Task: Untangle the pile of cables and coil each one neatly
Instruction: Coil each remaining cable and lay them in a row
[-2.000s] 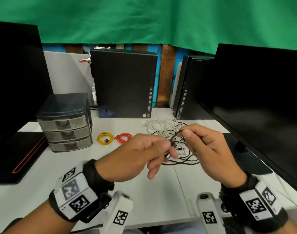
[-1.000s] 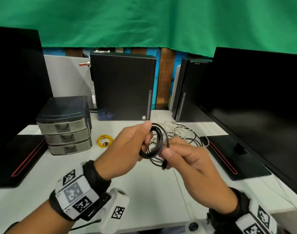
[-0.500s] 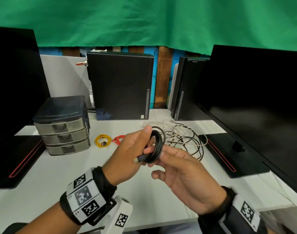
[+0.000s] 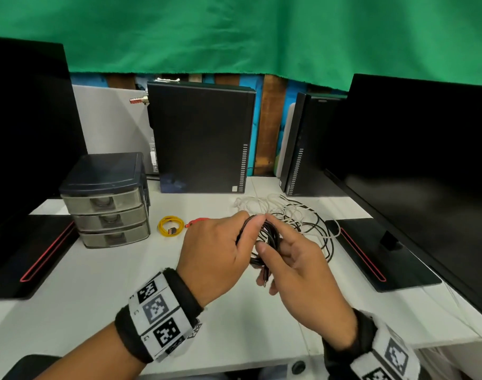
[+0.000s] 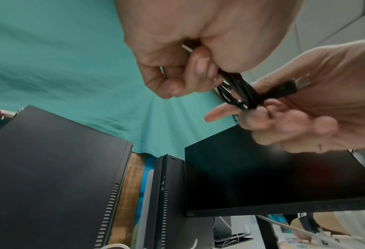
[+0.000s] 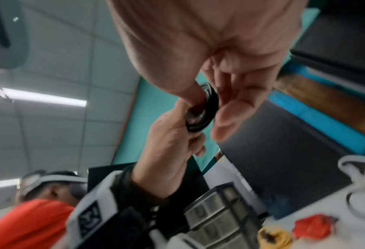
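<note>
A grey three-drawer unit (image 4: pixel 108 204) stands left on the white desk (image 4: pixel 97 283); black computer tower (image 4: pixel 201 138) behind.

The near part of the table (image 4: pixel 102 303) is bare, open to a reach from the front edge. On the left the drawer unit (image 4: pixel 108 201) and a monitor base (image 4: pixel 28 250) narrow the way; on the right another monitor base (image 4: pixel 377 253) does. Between them lie the yellow cable (image 4: pixel 170 226), the red cable (image 4: pixel 197 222) and the loose tangle (image 4: pixel 297 215). Computer towers (image 4: pixel 201 141) wall off the back.
</note>
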Tool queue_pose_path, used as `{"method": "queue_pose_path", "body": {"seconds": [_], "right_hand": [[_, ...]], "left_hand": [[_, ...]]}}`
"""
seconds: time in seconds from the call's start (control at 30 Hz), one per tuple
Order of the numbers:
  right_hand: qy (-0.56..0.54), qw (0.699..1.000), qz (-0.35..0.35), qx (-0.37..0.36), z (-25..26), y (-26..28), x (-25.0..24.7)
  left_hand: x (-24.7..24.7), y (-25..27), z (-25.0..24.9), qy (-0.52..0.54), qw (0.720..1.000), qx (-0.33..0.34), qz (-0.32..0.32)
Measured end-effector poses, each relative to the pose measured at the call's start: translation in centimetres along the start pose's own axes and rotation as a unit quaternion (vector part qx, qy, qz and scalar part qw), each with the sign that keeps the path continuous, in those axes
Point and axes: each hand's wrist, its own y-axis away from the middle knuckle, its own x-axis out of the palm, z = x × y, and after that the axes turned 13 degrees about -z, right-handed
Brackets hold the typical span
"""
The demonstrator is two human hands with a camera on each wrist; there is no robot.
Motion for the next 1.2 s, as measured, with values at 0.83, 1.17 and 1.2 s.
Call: {"method": "queue_pose_path", "body": {"seconds": [0.83, 1.17, 1.2], "right_hand": [[-0.152, 0.985, -0.042, 0.070, -0.2, -3.1, 3.6], [0.002, 0.978, 0.032, 0.205, -7.2, -6.3, 7.8], [0.029, 0.973, 0.057, 0.220, -8.0, -6.3, 8.5]], "left_hand": [[0.3, -1.1, 4.8, 0.100, 0.982, -0.151, 0.044], [-6.4, -4.4, 10.7, -0.093, 0.903, -0.282, 0.309], [-6.9, -4.7, 10.9, -0.088, 0.907, -0.293, 0.289]]}}
